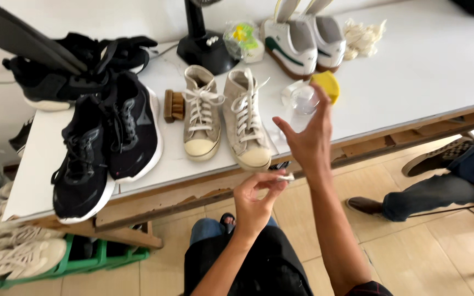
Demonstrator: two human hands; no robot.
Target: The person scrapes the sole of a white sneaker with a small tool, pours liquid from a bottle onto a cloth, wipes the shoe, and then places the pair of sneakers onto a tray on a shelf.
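My right hand is raised over the table's front edge, fingers curled around a clear plastic bottle. My left hand hovers below the edge, pinching a small white piece between thumb and fingertips, with a small dark object just above it. Right behind the hands stands a pair of beige high-top sneakers with white laces, toes toward me. A yellow lid or sponge lies beyond the bottle.
On the white table: black sneakers, a wooden brush, a black fan base, white-and-green shoes, a white cloth. A green crate with shoes sits underneath. Another person's legs are at right.
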